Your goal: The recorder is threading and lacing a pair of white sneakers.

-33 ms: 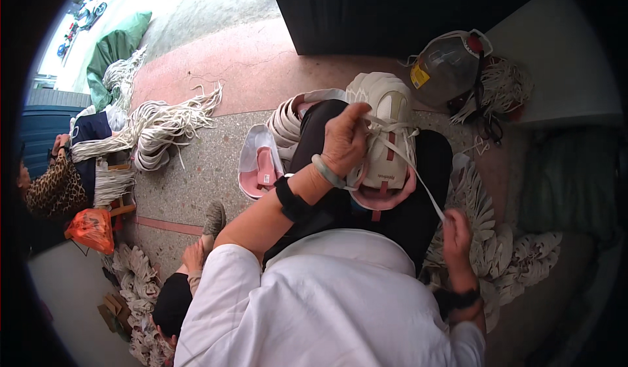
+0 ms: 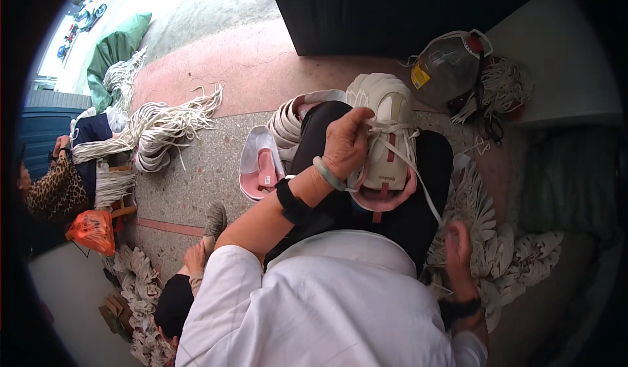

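A pale cream sneaker [image 2: 391, 99] with pink trim and a pink lining rests on my lap, its toe pointing away from me. My left hand [image 2: 347, 143] is closed at the left side of its lacing, thumb and finger pinching a white shoelace [image 2: 422, 187] near the tongue. The lace crosses the shoe and runs tautly down to the right. At its lower end is my right hand [image 2: 458, 250], fingers curled and slightly blurred, the lace end at its fingertips. The lace is knotted or crossed over the tongue; my left fingers hide part of it.
A pink-and-white shoe upper [image 2: 260, 161] lies left of my knee. Bundles of white laces [image 2: 163, 128] spread over the floor. A clear plastic jug [image 2: 448, 69] stands beyond the sneaker. Pale shoe parts [image 2: 504, 256] pile at right. Other people [image 2: 55, 184] sit at left.
My right hand has shifted slightly down and its fingers have loosened a little. My left hand and the sneaker are almost unmoved.
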{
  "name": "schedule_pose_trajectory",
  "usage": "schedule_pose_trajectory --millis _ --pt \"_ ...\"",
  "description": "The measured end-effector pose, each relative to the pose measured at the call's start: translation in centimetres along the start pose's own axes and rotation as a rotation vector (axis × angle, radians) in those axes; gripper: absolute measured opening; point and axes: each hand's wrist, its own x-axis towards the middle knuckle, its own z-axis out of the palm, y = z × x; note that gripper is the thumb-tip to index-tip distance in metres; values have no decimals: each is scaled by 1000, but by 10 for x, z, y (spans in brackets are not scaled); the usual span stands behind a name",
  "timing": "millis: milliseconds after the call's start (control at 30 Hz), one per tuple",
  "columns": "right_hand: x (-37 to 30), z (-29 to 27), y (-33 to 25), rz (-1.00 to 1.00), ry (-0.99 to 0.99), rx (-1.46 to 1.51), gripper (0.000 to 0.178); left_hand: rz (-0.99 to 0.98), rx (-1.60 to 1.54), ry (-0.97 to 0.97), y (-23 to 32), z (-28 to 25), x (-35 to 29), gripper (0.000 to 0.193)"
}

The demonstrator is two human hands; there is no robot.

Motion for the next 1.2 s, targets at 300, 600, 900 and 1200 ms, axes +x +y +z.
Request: schedule_pose_trajectory --millis 300,600,900,1200 --pt "-161 -1 147 375 -233 -107 16 -135 -131 -66 -4 1 -2 16" --pt "-154 -6 98 491 -577 -665 15 27 -51 58 -18 -3 16 15" --pt "10 -4 -38 -96 17 -195 23 -127 25 -24 -22 -10 8 14" --pt "92 58 -74 -308 57 -158 27 -133 -158 7 -16 -2 6 15"
